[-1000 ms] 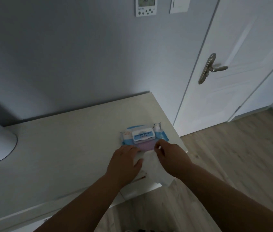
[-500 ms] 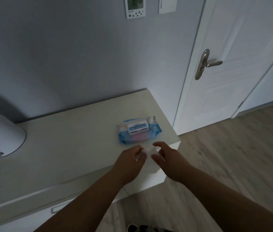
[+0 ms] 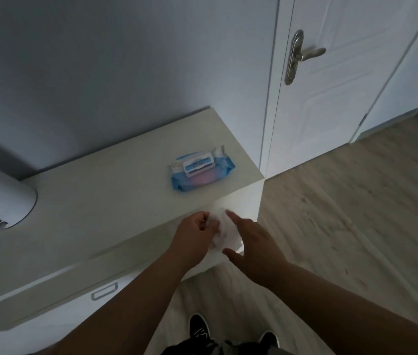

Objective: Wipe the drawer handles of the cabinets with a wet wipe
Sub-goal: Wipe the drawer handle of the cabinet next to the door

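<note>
A white wet wipe (image 3: 222, 231) is bunched between my two hands, just off the front right corner of the pale cabinet (image 3: 100, 213). My left hand (image 3: 195, 237) grips its left side with curled fingers. My right hand (image 3: 251, 239) holds the right side, index finger stretched along the wipe and thumb under it. The blue pack of wipes (image 3: 201, 170) lies closed on the cabinet top near the right end. One metal drawer handle (image 3: 104, 291) shows on the cabinet front, below and left of my left forearm.
A white rounded appliance (image 3: 0, 198) sits at the left end of the cabinet top. A white door with a metal lever handle (image 3: 301, 56) stands to the right. Wooden floor (image 3: 343, 213) lies right of the cabinet; my dark shoes (image 3: 200, 329) are below.
Both hands have drawn back from the pack toward me with the wipe, which is now bunched between them past the cabinet edge. The view has tilted down, bringing the drawer handle into sight.
</note>
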`<state>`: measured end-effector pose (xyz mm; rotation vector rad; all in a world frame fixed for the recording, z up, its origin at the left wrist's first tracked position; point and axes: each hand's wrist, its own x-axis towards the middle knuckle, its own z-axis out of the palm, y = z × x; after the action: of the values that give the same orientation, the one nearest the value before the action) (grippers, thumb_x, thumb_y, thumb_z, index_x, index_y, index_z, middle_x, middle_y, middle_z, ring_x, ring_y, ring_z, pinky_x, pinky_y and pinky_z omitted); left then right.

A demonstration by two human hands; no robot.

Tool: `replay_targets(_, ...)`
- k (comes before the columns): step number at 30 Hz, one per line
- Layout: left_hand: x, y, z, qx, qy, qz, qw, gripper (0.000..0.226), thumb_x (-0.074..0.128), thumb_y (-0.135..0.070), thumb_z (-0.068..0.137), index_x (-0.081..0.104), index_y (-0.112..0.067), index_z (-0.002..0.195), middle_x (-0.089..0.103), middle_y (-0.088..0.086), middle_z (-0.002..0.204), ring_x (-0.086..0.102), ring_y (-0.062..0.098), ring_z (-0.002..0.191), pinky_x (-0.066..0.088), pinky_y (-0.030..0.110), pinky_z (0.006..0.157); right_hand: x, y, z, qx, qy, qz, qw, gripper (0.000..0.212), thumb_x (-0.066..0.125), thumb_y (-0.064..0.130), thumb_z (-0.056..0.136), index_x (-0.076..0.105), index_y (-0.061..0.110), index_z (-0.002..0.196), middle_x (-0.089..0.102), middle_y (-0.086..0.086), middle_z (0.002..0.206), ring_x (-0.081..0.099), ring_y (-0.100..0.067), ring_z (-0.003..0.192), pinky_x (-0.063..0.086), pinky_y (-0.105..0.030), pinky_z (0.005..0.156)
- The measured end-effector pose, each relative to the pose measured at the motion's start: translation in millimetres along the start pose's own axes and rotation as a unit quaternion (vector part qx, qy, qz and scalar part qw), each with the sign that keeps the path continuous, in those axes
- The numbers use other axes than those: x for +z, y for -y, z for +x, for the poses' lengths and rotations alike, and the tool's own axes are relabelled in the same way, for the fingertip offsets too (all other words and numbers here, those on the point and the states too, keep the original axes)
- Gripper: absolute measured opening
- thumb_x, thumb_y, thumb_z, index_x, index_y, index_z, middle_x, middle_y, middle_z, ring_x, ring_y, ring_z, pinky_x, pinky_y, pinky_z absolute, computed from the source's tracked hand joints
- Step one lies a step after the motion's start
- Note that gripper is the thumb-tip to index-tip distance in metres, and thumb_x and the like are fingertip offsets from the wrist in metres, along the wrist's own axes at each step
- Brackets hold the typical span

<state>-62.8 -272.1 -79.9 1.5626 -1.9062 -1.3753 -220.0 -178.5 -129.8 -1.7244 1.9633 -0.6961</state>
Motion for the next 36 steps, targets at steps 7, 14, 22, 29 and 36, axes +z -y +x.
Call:
replay_targets(7, -13, 17, 16, -0.012, 0.020, -0.032, 0.999, 0.028, 0.056, -0.046, 0.105, 0.071, -0.024, 0.096, 0.073, 0.000, 0.088, 0.070, 0.018, 0.086, 0.060, 0.032, 0.077, 13, 7, 7, 0.030, -0.040, -0.020, 0.999, 0.041, 0.057, 0.053, 0.099, 0.062, 0.032, 0.134, 0.049, 0.008, 0.148, 0.051, -0.014, 0.130, 0.047, -0.033, 0.108)
replay_targets(14, -40, 43, 36, -0.017, 0.070, -0.047, 0.996, 0.022, 0.055, -0.035, 0.107, 0.069, -0.024, 0.094, 0.074, -0.001, 0.089, 0.071, 0.013, 0.084, 0.061, 0.032, 0.079, 53, 47, 18, 0.121, 0.004, 0.037, 0.992, 0.044, 0.050, 0.059, 0.101, 0.062, 0.027, 0.127, 0.060, 0.010, 0.119, 0.054, -0.006, 0.102, 0.044, -0.022, 0.092)
replay_targets(22, -74, 89, 57, 0.007, 0.115, 0.012, 0.993, 0.034, 0.067, -0.028, 0.101, 0.054, -0.028, 0.133, 0.065, -0.013, 0.108, 0.068, 0.007, 0.096, 0.060, 0.032, 0.091, 88, 75, 24, 0.223, -0.024, 0.105, 0.969, 0.018, 0.050, 0.036, 0.106, 0.067, 0.028, 0.105, 0.067, 0.011, 0.090, 0.062, -0.007, 0.078, 0.050, -0.023, 0.071)
replay_targets(29, -87, 107, 71, 0.119, 0.228, 0.074, 0.964, 0.008, 0.064, -0.029, 0.103, 0.071, -0.026, 0.100, 0.076, -0.010, 0.079, 0.074, 0.009, 0.067, 0.060, 0.033, 0.074, 101, 87, 25, 0.352, -0.158, 0.208, 0.899, 0.016, 0.056, 0.034, 0.103, 0.065, 0.031, 0.090, 0.068, 0.006, 0.080, 0.065, -0.012, 0.074, 0.050, -0.026, 0.064)
replay_targets(36, -78, 113, 60, 0.142, 0.254, 0.128, 0.948, 0.020, 0.065, -0.038, 0.102, 0.073, -0.024, 0.090, 0.075, -0.009, 0.075, 0.071, 0.003, 0.066, 0.057, 0.027, 0.077, 119, 105, 34, 0.453, -0.230, 0.377, 0.775, 0.016, 0.055, 0.039, 0.104, 0.065, 0.028, 0.098, 0.069, -0.004, 0.099, 0.067, -0.027, 0.091, 0.059, -0.042, 0.075)
